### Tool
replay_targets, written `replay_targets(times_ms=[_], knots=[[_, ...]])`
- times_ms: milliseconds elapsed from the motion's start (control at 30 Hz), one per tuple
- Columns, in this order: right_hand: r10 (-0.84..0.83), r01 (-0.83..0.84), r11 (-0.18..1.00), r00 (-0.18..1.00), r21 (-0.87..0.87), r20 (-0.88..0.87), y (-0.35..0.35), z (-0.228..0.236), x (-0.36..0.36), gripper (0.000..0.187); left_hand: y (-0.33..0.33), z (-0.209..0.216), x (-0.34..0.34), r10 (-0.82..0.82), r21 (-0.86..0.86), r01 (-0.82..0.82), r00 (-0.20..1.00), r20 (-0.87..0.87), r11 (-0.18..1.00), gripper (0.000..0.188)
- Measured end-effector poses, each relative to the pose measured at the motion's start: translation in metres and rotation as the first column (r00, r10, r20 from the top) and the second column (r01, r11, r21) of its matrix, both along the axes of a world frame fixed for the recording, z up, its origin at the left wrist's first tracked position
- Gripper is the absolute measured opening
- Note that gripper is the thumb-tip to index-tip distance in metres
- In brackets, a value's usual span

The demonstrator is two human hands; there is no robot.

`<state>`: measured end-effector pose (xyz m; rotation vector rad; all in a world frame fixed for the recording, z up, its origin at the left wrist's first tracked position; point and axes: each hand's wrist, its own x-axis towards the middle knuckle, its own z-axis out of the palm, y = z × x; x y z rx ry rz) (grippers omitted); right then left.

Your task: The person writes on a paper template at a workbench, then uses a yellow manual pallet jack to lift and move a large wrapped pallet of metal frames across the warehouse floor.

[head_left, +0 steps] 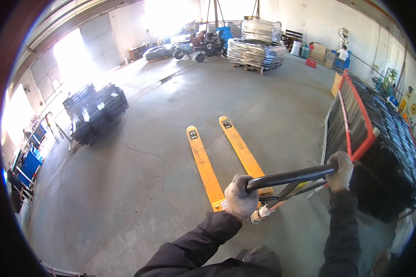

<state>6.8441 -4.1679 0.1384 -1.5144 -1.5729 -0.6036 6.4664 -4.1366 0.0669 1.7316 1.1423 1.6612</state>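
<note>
a yellow pallet jack (205, 173) stands on the grey floor (143, 180), toward the floor's near edge, right in front of the person. its two long forks (239, 145) lie side by side with a gap between them, tips pointing away toward the floor's far edge and leaning a little to the left; the long axis runs that same way. a pale label (223, 204) sits at the near end of the left fork, too small to read. the black handle (293, 177) crosses above the jack's near end, its bar running left to right and higher at the right in view. the left hand (241, 197), in a pale work glove, is wrapped around the handle's left end, and the right hand (340, 171), gloved alike, is closed around its right end. near the right hand, at the floor's right edge, a red frame (359, 106) stands against dark stacked panels (374, 184). toward the floor's left edge is a dark stack (96, 111); near its far edge a wooden pallet (255, 69) carries a tall pale stack (254, 50).
</note>
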Motion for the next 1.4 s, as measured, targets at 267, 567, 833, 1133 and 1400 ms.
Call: replay_targets(times_ms=[267,567,833,1133,1400], knots=[[0.122,-0.123,0.992,0.991,0.004,0.047,0.245,-0.010,0.043,0.024,0.246,-0.048,0.055,0.210,0.082,-0.241,0.937,0.281,0.967,0.026],[0.058,-0.058,0.991,0.998,-0.117,-0.006,0.482,0.006,0.049,0.026,0.583,-0.042,0.091,0.256,-0.044,-0.255,0.913,0.318,0.966,0.033],[0.088,-0.089,0.996,0.996,0.022,0.025,0.764,-0.015,0.184,0.024,0.813,-0.046,0.210,0.274,0.009,-0.289,0.915,0.297,0.957,0.027],[0.334,-0.334,0.943,0.943,-0.008,-0.004,1.133,0.000,0.242,0.021,1.016,-0.024,0.259,0.353,-0.047,-0.350,0.928,0.117,0.936,0.021],[0.448,-0.450,0.891,0.893,0.053,0.049,1.398,-0.020,0.217,0.026,1.273,-0.070,0.241,0.429,-0.069,-0.490,0.676,0.600,0.869,0.024]])
